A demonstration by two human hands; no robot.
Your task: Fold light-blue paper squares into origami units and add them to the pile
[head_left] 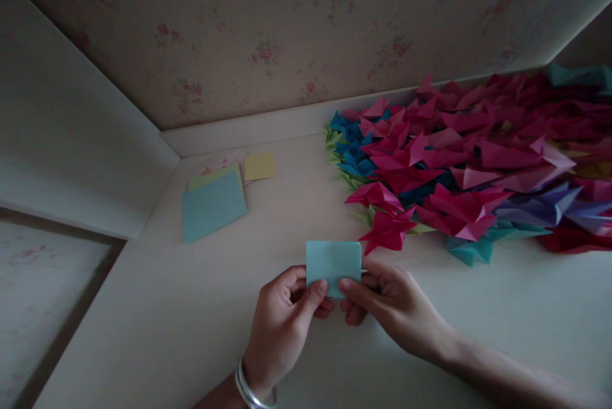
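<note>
A small light-blue sheet of paper (333,262), folded into a square-like shape, is held up between both hands. My left hand (285,323) pinches its lower left corner, thumb on the front face and fingers curled behind. At the lower right corner my right hand (389,304) grips it the same way. The paper's right edge seems to show more than one layer. Past my right hand lies a dense pile of folded paper pieces (444,167), mostly pink and red, with blue, green, teal and purple ones among them.
On the white tabletop (157,307), to the left, lie a larger light-blue sheet (213,207), a yellow-green sheet (229,174) partly under it and a small yellow square (260,166). Flowered wallpaper (268,27) rises behind, and a white panel (71,116) stands at the left.
</note>
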